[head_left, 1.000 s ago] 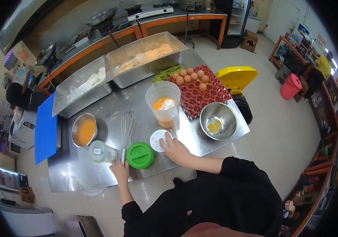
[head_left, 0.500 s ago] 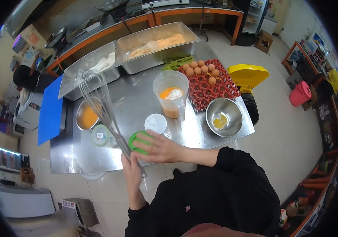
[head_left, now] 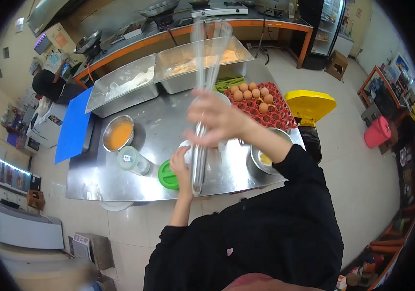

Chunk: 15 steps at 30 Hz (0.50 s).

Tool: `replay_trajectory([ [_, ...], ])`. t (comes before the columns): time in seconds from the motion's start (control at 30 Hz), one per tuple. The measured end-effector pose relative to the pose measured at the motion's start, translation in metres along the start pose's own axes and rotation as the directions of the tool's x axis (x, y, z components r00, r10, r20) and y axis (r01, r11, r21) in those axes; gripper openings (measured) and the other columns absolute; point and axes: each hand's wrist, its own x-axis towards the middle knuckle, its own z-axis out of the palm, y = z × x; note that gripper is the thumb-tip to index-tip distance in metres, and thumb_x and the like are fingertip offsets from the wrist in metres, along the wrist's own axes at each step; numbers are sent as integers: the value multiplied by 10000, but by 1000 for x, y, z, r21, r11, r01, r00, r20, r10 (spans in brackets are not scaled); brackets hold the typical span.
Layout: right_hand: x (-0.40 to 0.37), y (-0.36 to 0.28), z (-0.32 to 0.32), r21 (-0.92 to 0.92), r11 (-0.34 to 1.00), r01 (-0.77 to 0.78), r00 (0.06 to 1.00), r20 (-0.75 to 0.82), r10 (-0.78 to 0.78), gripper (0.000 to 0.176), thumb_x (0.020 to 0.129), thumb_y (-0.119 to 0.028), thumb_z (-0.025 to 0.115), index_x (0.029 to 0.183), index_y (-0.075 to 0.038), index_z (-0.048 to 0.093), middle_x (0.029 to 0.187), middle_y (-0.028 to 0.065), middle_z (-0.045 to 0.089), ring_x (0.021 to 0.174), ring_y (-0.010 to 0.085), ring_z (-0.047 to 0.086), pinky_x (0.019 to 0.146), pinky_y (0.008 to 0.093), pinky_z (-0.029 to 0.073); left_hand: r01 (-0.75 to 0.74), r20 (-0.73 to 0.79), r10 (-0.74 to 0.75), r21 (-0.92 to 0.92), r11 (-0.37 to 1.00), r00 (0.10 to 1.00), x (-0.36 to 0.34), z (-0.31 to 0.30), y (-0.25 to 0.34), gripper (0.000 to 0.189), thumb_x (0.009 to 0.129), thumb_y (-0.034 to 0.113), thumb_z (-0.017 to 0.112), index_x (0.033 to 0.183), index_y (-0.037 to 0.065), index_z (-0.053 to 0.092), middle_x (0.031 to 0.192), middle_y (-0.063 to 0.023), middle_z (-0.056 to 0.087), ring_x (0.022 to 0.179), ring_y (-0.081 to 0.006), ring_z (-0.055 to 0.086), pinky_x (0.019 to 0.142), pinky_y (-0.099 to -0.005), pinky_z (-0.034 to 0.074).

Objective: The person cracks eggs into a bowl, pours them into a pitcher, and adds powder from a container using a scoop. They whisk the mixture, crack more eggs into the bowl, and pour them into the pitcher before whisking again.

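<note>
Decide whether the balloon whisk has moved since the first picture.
Yes: the balloon whisk has moved rightward, from left of the green lid to its right.

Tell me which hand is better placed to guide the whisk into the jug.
Likely the right hand: it overlaps the whisk and partly hides the jug. The left hand is lower in view, beside the green lid. Blur leaves the grip unclear.

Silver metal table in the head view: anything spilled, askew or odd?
Pale smudges mark the shiny silver metal table near the round steel bowl of orange liquid: possibly spilled powder, too faint to tell.
</note>
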Motion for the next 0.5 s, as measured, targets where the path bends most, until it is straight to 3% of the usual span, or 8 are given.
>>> replay_trajectory([
  [0.07, -8, 30, -25, 15, 985, -174, 983, -57, 175, 394, 725, -40, 635, 1069, -180, 505, 917, 46, 508, 929, 212, 517, 968, 496, 407, 66, -27, -62, 262, 963, 998, -6, 21, -7, 436, 836, 308, 568, 1213, 95, 520, 1319, -132, 423, 1233, -367, 328, 984, -514, 230],
  [0.13, -18, 55, -50, 85, 942, -324, 919, -205, 335, 374, 763, 17, 624, 1080, -119, 481, 959, 64, 536, 937, 208, 528, 976, 497, 394, -12, 4, 11, 407, 913, 1000, -4, 26, -3, 432, 813, 277, 611, 1212, 135, 529, 1341, -126, 402, 1263, -386, 287, 982, -559, 203],
  [0.17, -21, 64, -63, 146, 912, -383, 861, -301, 410, 324, 797, 35, 597, 1067, -96, 475, 965, 67, 545, 940, 202, 530, 993, 499, 375, -18, 5, 17, 416, 909, 1000, 0, 26, -4, 437, 806, 269, 619, 1214, 140, 528, 1344, -124, 398, 1268, -391, 278, 978, -567, 199],
  [0.23, -19, 62, -89, 378, 700, -607, 591, -374, 715, 274, 847, 50, 541, 1069, -85, 455, 944, 61, 546, 930, 196, 532, 1013, 500, 351, -16, 14, 11, 434, 901, 1000, 3, 25, -7, 450, 791, 251, 634, 1217, 150, 527, 1352, -121, 390, 1276, -399, 260, 971, -584, 191],
  [0.3, -30, 67, -109, 683, 602, -414, 511, -373, 775, 315, 859, 64, 508, 1106, -108, 413, 936, 49, 527, 972, 174, 513, 1014, 459, 345, 38, -83, 1, 470, 882, 997, 7, 26, 1, 434, 784, 245, 643, 1188, 126, 539, 1323, -125, 426, 1250, -377, 313, 970, -544, 230],
  [0.33, -34, 67, -117, 734, 555, -391, 495, -341, 799, 323, 860, 65, 501, 1110, -113, 403, 941, 55, 520, 971, 178, 509, 1018, 464, 341, 62, -134, 3, 485, 873, 991, 13, 27, 7, 426, 780, 242, 648, 1174, 114, 546, 1308, -126, 444, 1237, -366, 340, 969, -524, 249],
  [0.43, -46, 55, -130, 842, 426, -332, 459, -250, 853, 333, 865, 64, 482, 1118, -129, 382, 953, 68, 499, 967, 184, 500, 1027, 478, 327, 38, -55, -39, -10, 999, 998, 26, 43, 43, 411, 766, 230, 684, 1116, 54, 559, 1190, -138, 543, 1125, -307, 478, 916, -426, 353],
  [0.5, -53, 48, -131, 875, 364, -318, 439, -205, 875, 327, 874, 58, 468, 1120, -137, 377, 959, 71, 486, 961, 184, 495, 1032, 487, 318, 273, 41, -271, -236, 933, 962, 34, 71, 66, 374, 768, 220, 704, 1052, 16, 575, 1037, -141, 601, 976, -248, 554, 833, -364, 411],
])
